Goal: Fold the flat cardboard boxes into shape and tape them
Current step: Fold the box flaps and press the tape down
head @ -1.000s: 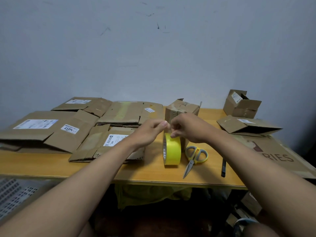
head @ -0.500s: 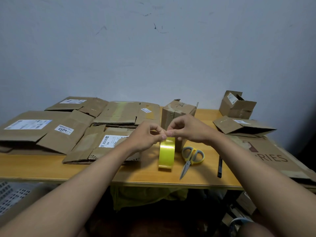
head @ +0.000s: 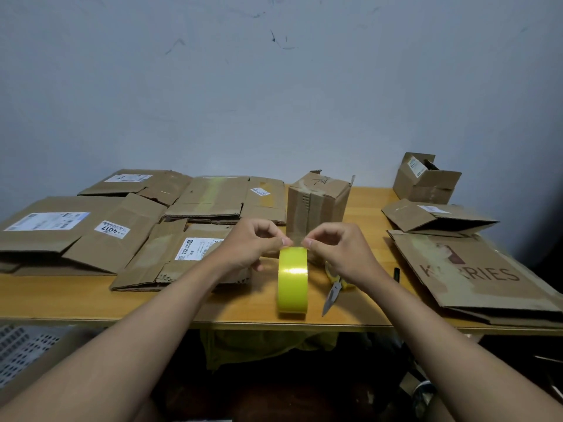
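A yellow tape roll (head: 292, 280) stands on edge near the front of the wooden table (head: 76, 303). My left hand (head: 248, 246) and my right hand (head: 338, 249) meet above the roll's top, each pinching the clear tape end between fingertips. Just behind them stands a folded-up small cardboard box (head: 318, 202). Flat cardboard boxes (head: 128, 236) lie spread over the table's left half.
Scissors (head: 333, 292) with yellow handles lie right of the roll, a black pen (head: 396, 274) beyond them. A large flat printed carton (head: 475, 275) and a half-flattened box (head: 435, 219) cover the right side. An open small box (head: 426, 178) sits back right. A perforated crate (head: 21, 348) is lower left.
The roll has turned so its yellow band faces me. My two hands have drawn slightly apart at its top, still pinching the tape end.
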